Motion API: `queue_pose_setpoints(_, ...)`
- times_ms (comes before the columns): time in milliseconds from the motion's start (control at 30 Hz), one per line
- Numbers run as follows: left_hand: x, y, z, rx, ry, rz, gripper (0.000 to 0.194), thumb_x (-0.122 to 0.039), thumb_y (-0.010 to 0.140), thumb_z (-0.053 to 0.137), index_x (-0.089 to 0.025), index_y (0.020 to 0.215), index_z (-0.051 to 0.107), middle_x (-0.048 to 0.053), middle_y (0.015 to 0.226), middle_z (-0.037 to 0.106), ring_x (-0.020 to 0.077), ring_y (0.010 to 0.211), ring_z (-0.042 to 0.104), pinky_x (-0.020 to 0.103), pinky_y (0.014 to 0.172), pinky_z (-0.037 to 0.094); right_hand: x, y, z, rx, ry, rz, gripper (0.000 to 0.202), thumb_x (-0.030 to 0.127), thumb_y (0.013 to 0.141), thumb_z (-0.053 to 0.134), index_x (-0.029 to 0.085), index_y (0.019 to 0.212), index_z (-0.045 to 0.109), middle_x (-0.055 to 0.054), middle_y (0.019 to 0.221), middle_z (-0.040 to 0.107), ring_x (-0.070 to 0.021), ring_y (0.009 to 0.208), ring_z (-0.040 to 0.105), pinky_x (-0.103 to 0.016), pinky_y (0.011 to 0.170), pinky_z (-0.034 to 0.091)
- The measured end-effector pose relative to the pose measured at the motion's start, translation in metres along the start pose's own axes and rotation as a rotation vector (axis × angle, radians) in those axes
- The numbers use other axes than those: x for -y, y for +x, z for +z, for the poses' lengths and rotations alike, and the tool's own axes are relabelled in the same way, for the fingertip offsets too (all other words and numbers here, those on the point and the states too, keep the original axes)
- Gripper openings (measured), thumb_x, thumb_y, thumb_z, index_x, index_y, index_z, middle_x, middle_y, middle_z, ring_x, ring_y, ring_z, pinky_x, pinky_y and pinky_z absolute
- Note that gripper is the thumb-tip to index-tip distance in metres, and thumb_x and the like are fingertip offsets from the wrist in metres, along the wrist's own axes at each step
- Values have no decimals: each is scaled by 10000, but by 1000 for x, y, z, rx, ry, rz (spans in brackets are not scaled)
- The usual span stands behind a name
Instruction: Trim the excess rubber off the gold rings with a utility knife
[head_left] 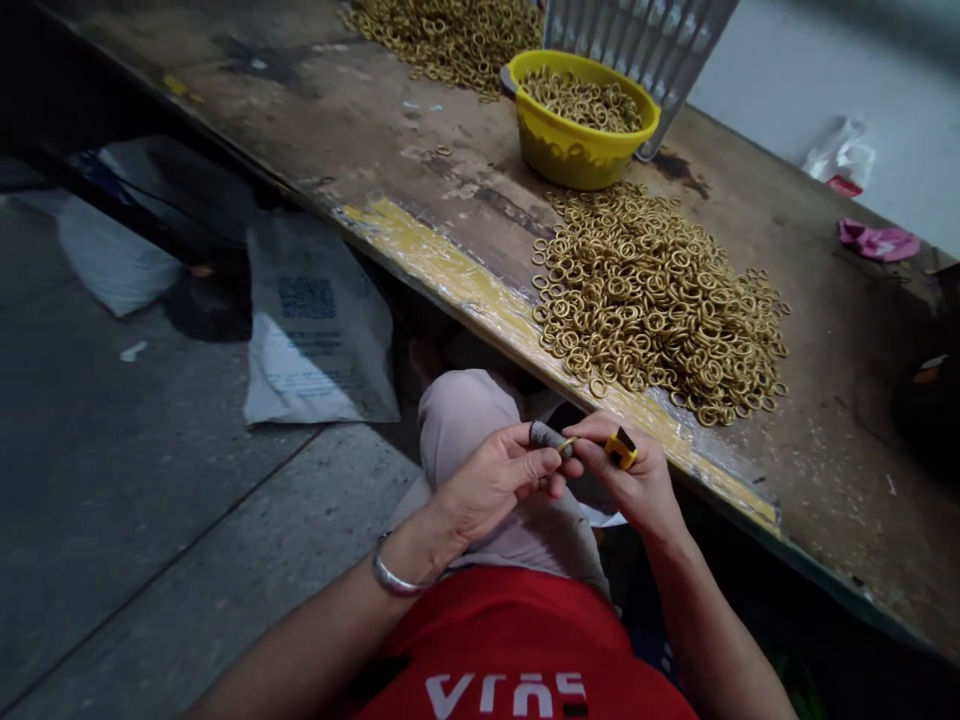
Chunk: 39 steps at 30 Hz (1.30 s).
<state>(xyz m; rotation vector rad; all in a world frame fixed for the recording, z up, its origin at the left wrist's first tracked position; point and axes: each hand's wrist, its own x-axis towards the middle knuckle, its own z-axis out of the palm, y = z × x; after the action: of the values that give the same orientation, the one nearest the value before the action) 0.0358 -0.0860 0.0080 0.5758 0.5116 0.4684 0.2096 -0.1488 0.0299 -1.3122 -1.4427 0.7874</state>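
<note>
Both hands meet above my lap, just off the table's front edge. My left hand (506, 475) pinches a gold ring (568, 444) between thumb and index finger. A grey sleeve (546, 437) covers that index finger. My right hand (634, 480) is closed around a yellow-and-black tool (621, 448) that looks like a utility knife; only its end sticks out above the fist. The right thumb and fingertips touch the ring's right side. Any blade is hidden. Beyond the hands, a heap of gold rings (660, 300) lies on the table.
On the wooden table (420, 170) stands a yellow basin (577, 150) filled with rings. Another ring heap (457, 40) lies farther back, beside a ridged grey panel (637, 40). A pink cloth (879, 241) is at the right. A white sack (315, 330) stands on the floor.
</note>
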Motion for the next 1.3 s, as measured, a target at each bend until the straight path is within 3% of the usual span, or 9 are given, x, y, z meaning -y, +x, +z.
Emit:
queue_pose_setpoints(133, 5, -4, 4, -54, 89, 54, 307, -348, 682, 896, -127, 800, 717, 27, 726, 721, 94, 590, 606, 203, 592, 474, 2, -7, 2, -4, -64, -33, 144, 213, 962, 612, 240, 1025, 738, -17, 863, 691, -150, 770, 645, -276, 703, 501)
queue_pose_setpoints(300, 7, -8, 7, -168, 397, 244, 114, -236, 754, 776, -133, 750, 728, 9, 625, 671, 116, 610, 590, 229, 625, 477, 2, -22, 2, -68, -397, -80, 220, 140, 958, 537, 205, 1109, 683, -36, 866, 670, -159, 770, 641, -268, 683, 490)
queue_pose_setpoints(433, 7, -9, 10, -248, 539, 294, 118, -235, 739, 738, -137, 683, 703, 10, 605, 659, 123, 583, 580, 228, 572, 463, -1, -31, 4, 3, -628, -78, 282, 63, 898, 496, 175, 1093, 667, -49, 852, 668, -166, 749, 642, -255, 661, 472)
queue_pose_setpoints(633, 10, -5, 9, -278, 662, 323, 119, -263, 774, 705, -148, 743, 710, 9, 614, 663, 138, 575, 591, 237, 558, 470, -4, -33, 7, 80, -803, -13, 284, 56, 877, 512, 169, 1090, 661, -57, 870, 685, -173, 749, 647, -256, 655, 446)
queue_pose_setpoints(867, 2, -7, 11, -237, 862, 436, 84, -163, 799, 664, -170, 719, 689, -5, 657, 638, 139, 633, 566, 240, 616, 454, -15, -19, 3, 97, -1077, 28, 188, 88, 912, 528, 182, 997, 666, -76, 868, 696, -191, 720, 627, -284, 607, 371)
queue_pose_setpoints(1033, 4, -11, 21, 29, 885, 388, 112, -166, 833, 685, -167, 722, 682, 30, 769, 677, 166, 731, 622, 265, 703, 486, -26, 10, -25, -88, -1237, 276, 264, -4, 834, 495, 163, 932, 674, -90, 814, 673, -202, 660, 569, -311, 572, 294)
queue_pose_setpoints(1133, 11, 0, 17, -21, 982, 349, 136, -206, 832, 707, -170, 713, 654, 23, 727, 658, 167, 701, 600, 276, 673, 453, -29, 26, -28, -47, -1196, 221, 210, 56, 842, 538, 172, 938, 684, -88, 911, 669, -200, 720, 576, -305, 596, 304)
queue_pose_setpoints(1300, 23, 23, 1, -75, 1040, 238, 215, -286, 784, 786, -194, 835, 598, 11, 735, 674, 184, 669, 616, 284, 626, 440, -38, 38, -21, 31, -1169, 247, 203, 45, 853, 510, 169, 838, 669, -71, 872, 634, -167, 644, 509, -316, 578, 258)
